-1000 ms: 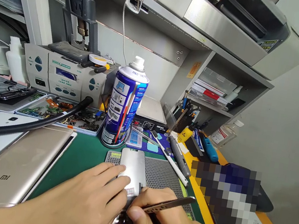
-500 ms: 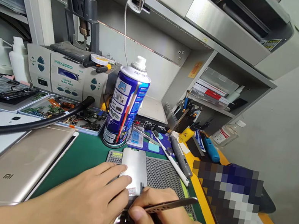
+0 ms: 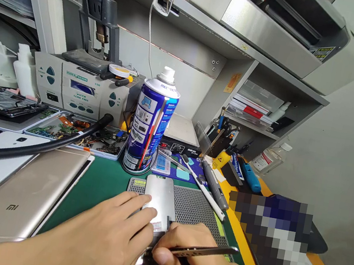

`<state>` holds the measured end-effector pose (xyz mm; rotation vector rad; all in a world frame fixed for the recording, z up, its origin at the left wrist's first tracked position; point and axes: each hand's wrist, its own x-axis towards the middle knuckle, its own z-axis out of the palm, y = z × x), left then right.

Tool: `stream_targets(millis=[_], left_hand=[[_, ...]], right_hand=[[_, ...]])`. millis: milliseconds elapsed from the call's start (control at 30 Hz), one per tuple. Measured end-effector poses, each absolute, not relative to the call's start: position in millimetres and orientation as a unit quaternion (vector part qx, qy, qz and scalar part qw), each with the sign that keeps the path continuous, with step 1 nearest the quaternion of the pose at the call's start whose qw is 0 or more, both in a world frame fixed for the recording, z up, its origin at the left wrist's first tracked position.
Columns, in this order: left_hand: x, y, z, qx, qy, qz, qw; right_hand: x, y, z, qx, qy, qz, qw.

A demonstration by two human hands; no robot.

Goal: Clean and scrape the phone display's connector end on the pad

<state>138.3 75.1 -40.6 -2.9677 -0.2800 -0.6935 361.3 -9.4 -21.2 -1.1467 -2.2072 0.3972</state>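
Observation:
A silver-backed phone part (image 3: pixel 160 190) with a small paper label lies on a grey perforated mat (image 3: pixel 191 199). My left hand (image 3: pixel 112 226) holds it from the left, its curled fingertips on the metal surface and its thumb hidden. Over the lower right end, my right hand (image 3: pixel 193 254) is closed on metal tweezers (image 3: pixel 207 251) with holes along the arms. Their tips are hidden behind my fingers. A shiny piece (image 3: pixel 143 261) shows between my hands, too covered to make out.
Behind the mat stands a blue spray can (image 3: pixel 152 121). On the left are a gold phone (image 3: pixel 25 197), a tray of circuit boards (image 3: pixel 77 133) and a thick black hose (image 3: pixel 58 144). To the right lie a white brush (image 3: pixel 204 190) and a grey pen-shaped tool (image 3: pixel 214 184).
The back end of the tweezers has swung slightly down and to the right in my right hand. My left hand stays in place on the phone part.

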Motion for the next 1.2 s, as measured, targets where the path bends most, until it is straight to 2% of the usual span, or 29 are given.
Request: stream_targets(millis=[600,1200], left_hand=[[135.1,72.0,-39.6,-0.968,-0.104,-0.226,0.044],[135.0,71.2,-38.7,-0.974,-0.106,-0.202,0.012]], right_hand=[[362.9,-10.9,-19.1,-0.418,-0.861,0.108,0.27],[359.5,-9.2,-19.5,-0.419,-0.859,0.116,0.272]])
